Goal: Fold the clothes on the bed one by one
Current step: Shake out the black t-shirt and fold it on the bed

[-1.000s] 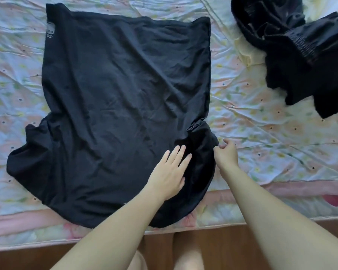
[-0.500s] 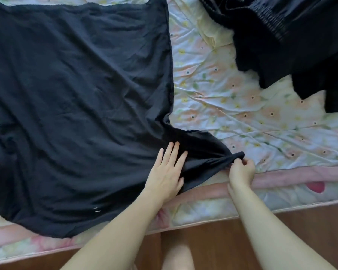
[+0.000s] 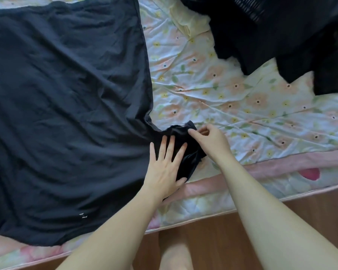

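A large black T-shirt (image 3: 66, 114) lies spread flat across the left of the bed, its right sleeve (image 3: 185, 152) bunched near the bed's front edge. My left hand (image 3: 165, 168) lies flat with straight fingers on the shirt just left of that sleeve, pressing it down. My right hand (image 3: 207, 137) pinches the sleeve's far end between thumb and fingers, folding it back toward the shirt's body.
A heap of other black clothes (image 3: 281, 36) sits at the far right of the bed. The floral bedsheet (image 3: 232, 90) shows between shirt and heap. The bed's pink front edge (image 3: 261, 168) borders a wooden floor (image 3: 222, 240); my legs stand there.
My right hand has carried the sleeve end from its stretched-out position on the right back up and left toward the shirt. My left hand stays pressed flat. The view shifted slightly.
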